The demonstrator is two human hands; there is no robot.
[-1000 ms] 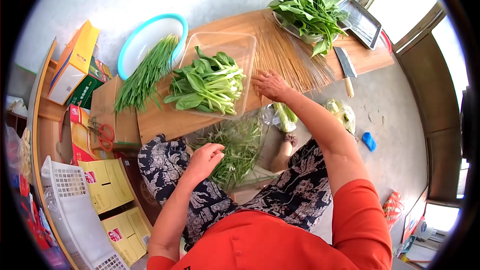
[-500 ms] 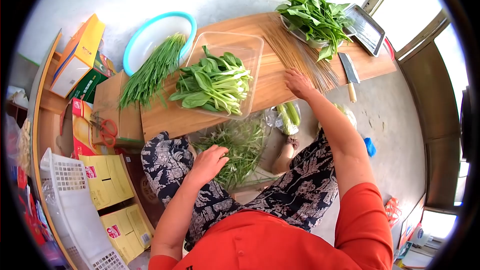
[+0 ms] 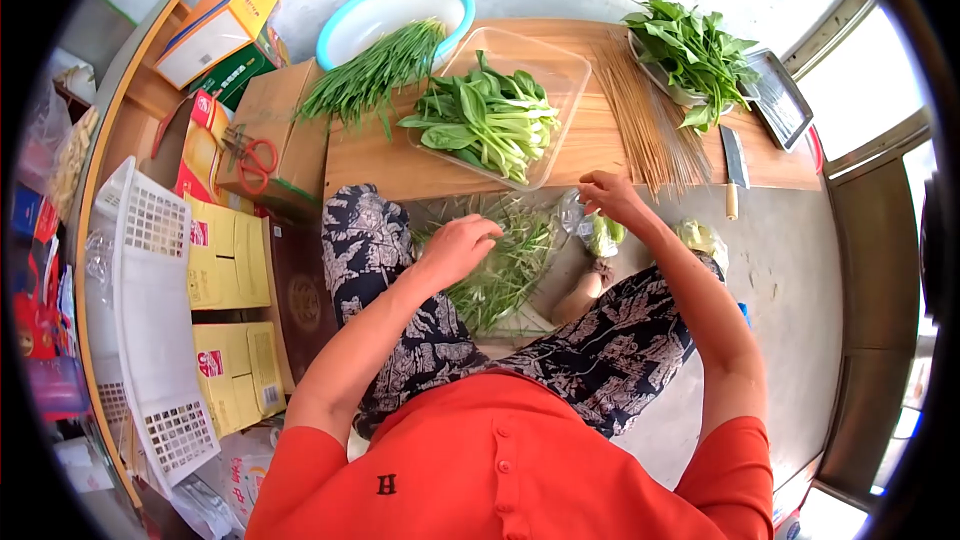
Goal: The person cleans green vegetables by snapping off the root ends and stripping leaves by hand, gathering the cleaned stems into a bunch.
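My left hand (image 3: 462, 250) hovers over the loose green stalks (image 3: 505, 285) between my knees, its fingers loosely bent and apart, with nothing visible in them. At the bench's front edge, my right hand (image 3: 612, 195) has its fingers apart and pointing left. It is above a bagged green vegetable (image 3: 603, 234), and I see nothing in it. Leafy greens (image 3: 488, 120) lie in a clear plastic tray (image 3: 572, 75). Thin wooden skewers (image 3: 640, 120) are spread on the wooden bench (image 3: 365, 165) to the tray's right.
Long chives (image 3: 375, 75) lean from a blue-rimmed basin (image 3: 340, 25). More leaves (image 3: 695, 55) are heaped at the right, beside a metal tray (image 3: 785, 105) and a cleaver (image 3: 735, 160). Red scissors (image 3: 257, 165), yellow boxes (image 3: 228, 260) and a white rack (image 3: 150, 290) stand at left.
My right hand has left the skewers and come back toward my body, over the bench's front edge. My left hand has lifted slightly to the right. The view has shifted.
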